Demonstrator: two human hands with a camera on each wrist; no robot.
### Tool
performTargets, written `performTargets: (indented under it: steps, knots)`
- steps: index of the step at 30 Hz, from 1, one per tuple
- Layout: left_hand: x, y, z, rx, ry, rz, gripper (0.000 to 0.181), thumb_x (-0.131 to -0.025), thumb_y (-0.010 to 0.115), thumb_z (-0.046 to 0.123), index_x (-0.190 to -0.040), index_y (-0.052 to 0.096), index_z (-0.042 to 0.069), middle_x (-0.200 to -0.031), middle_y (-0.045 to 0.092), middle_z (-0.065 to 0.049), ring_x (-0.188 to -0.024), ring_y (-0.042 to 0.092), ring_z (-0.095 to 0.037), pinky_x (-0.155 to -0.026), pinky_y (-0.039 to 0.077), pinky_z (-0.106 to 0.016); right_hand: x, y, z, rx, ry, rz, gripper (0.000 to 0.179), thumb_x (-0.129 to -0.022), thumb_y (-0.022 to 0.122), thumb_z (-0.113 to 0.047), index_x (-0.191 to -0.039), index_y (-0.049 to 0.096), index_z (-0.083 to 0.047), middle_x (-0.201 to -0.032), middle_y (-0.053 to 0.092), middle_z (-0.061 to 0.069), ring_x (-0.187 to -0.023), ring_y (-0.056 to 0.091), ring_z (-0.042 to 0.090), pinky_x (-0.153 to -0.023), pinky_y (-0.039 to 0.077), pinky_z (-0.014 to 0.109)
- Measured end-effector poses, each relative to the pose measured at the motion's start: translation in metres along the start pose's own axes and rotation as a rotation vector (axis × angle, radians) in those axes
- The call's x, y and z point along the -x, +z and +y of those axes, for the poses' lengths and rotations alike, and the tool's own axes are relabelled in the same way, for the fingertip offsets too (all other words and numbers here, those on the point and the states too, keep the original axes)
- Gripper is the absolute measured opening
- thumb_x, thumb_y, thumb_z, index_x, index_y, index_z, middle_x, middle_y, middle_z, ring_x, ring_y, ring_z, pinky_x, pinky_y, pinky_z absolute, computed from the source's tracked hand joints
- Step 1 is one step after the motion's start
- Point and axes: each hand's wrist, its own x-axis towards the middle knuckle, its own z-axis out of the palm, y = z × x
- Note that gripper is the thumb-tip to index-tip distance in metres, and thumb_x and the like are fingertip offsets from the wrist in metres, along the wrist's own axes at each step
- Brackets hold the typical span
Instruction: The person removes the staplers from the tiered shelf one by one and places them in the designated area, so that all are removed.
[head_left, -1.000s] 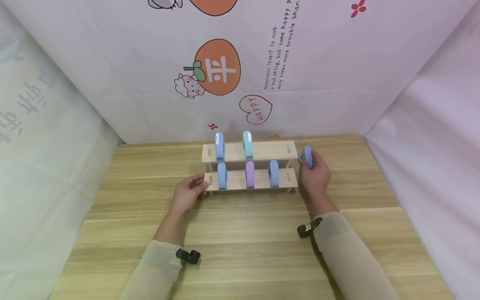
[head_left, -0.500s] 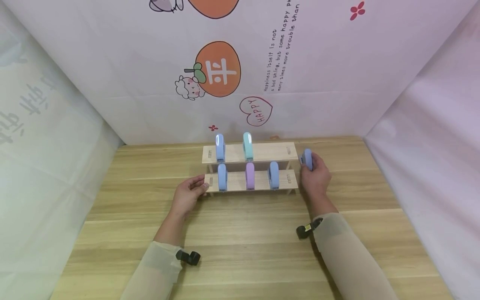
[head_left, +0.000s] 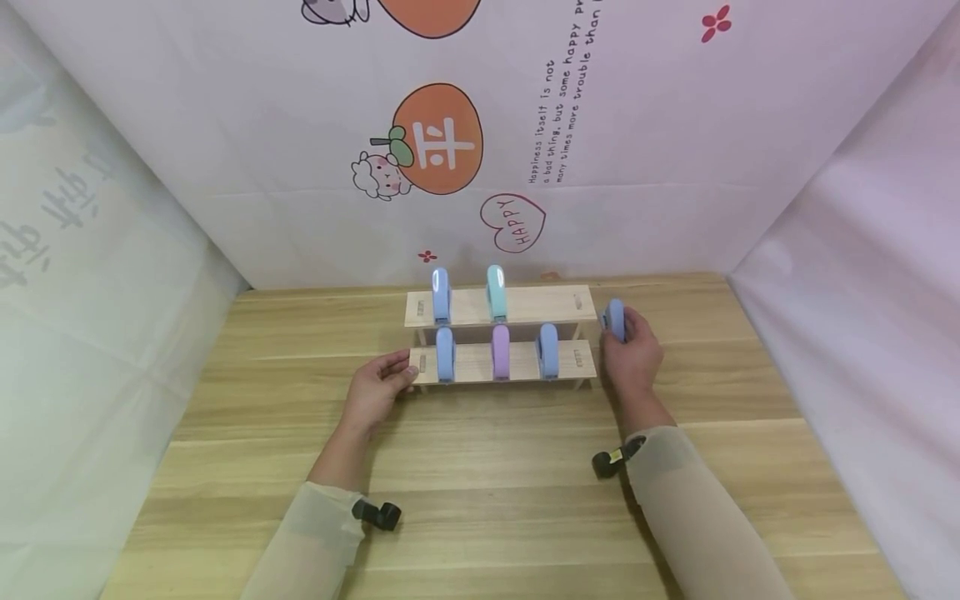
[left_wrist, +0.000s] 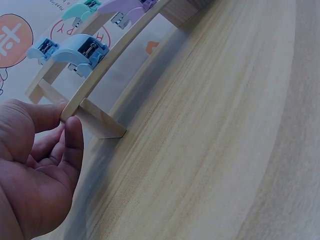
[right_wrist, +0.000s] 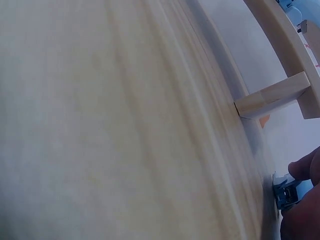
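My right hand (head_left: 633, 354) grips a blue stapler (head_left: 614, 318) just right of the back wooden stand (head_left: 536, 306). In the right wrist view only part of the hand and the held stapler's metal end (right_wrist: 286, 194) show, low beside the table surface. My left hand (head_left: 375, 392) pinches the left end of the front wooden stand (head_left: 477, 362) between thumb and fingers, as the left wrist view confirms. Along that stand are a blue stapler (head_left: 446, 354), a purple stapler (head_left: 501, 352) and another blue stapler (head_left: 548, 351). The back stand bears a blue stapler (head_left: 441, 296) and a mint-green stapler (head_left: 496, 293).
Both stands rest on a wood-grain table (head_left: 495, 492), the back one near its far edge. A printed white cloth (head_left: 637, 142) rises behind it, with pale cloth at both sides. Each wrist wears a small black camera (head_left: 387, 516).
The head view has tilted up a little, so everything sits slightly lower in it. Both hands keep their places, with the stapler still in the right hand and the left on the front stand.
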Motion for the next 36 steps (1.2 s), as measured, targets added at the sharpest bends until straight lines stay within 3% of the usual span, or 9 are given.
performTargets:
  steps: [22,36]
  knots:
    - [-0.002,0.000,0.000,-0.005,0.002,0.009,0.046,-0.096,0.076,0.010,-0.139,0.062,0.002,-0.130,0.067,-0.014,-0.106,0.068,-0.023,-0.085,0.064,-0.029,0.001,-0.010,-0.011,-0.043,0.020,-0.029,0.066,-0.096,0.071,-0.013,-0.156,0.045,-0.014,-0.157,0.047,0.008,-0.145,0.046,0.021,-0.121,0.039,0.034]
    - [-0.002,0.000,-0.001,0.012,-0.012,0.005,0.048,-0.095,0.076,0.010,-0.140,0.061,0.002,-0.132,0.066,-0.015,-0.110,0.067,-0.025,-0.086,0.064,-0.030,0.005,-0.019,-0.022,-0.133,-0.029,-0.032,0.065,-0.098,0.073,-0.017,-0.157,0.045,-0.018,-0.159,0.046,0.003,-0.146,0.044,0.015,-0.121,0.037,0.027]
